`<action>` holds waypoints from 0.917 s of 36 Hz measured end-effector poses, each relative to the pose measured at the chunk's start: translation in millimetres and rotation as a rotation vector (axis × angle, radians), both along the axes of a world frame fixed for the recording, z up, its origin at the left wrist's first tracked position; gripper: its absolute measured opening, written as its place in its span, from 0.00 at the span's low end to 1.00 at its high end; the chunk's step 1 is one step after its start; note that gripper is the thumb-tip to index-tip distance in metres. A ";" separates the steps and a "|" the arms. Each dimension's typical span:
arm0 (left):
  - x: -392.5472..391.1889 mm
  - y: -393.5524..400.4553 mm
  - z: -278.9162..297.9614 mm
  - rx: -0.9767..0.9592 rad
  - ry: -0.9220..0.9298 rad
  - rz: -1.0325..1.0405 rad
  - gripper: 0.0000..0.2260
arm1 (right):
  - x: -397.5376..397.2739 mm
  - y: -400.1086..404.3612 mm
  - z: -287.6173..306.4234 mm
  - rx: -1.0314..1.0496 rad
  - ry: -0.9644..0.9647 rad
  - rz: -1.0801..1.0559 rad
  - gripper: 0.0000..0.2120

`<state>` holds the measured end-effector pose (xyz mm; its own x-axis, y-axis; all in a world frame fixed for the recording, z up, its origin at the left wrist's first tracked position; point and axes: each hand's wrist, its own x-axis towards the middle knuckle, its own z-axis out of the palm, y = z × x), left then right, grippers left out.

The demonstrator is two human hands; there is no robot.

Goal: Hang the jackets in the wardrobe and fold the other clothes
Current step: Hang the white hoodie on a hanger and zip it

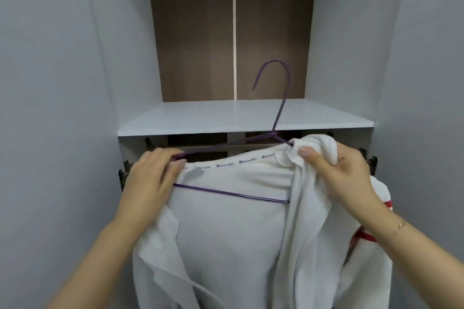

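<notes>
clearly the step in hand is getting a white jacket onto a purple wire hanger, in the lower middle of the frame in front of the open wardrobe. the left hand curls round the hanger's left shoulder where it meets the collar, fingertips pressed against the wire and cloth. the right hand has a bunched fistful of the jacket's right shoulder pinched between thumb and fingers, right at the hanger's other end. the hook stands up at centre frame, in front of the white shelf and the brown back panel, not hung on anything. judging by this, the right shoulder has yet to be seated, so the next move calls for drawing that bunched cloth over the wire's end, smoothing the collar, then lifting the hook to a rail. what may be a pull-out rail shows just under the shelf, behind the hands, but it is mostly covered and hard to make out. the jacket's hem runs off the bottom edge. something white with red stripes peeks out at the lower right, behind the right forearm; it cannot be told whether it is part of this jacket or another garment.
</notes>
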<state>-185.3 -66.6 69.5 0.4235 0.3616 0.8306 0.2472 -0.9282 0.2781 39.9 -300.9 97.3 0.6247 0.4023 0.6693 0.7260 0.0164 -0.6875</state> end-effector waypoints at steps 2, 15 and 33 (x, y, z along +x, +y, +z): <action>5.1 12.2 4.3 -0.142 -0.146 -0.096 0.06 | 13.4 9.8 4.5 0.057 0.037 0.042 0.15; 66.5 42.4 -85.5 -1.050 0.060 -0.284 0.15 | 88.6 103.2 14.4 -0.082 -0.087 0.119 0.24; 188.8 8.2 -216.8 -1.416 0.586 -0.561 0.15 | 112.4 106.5 45.7 -0.048 -0.338 0.011 0.10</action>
<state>3.5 -58.4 -147.2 0.8777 0.3524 -0.3246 0.3581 -0.0323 0.9331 152.3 -194.5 143.0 0.3663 0.4434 0.8180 0.9128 -0.0009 -0.4083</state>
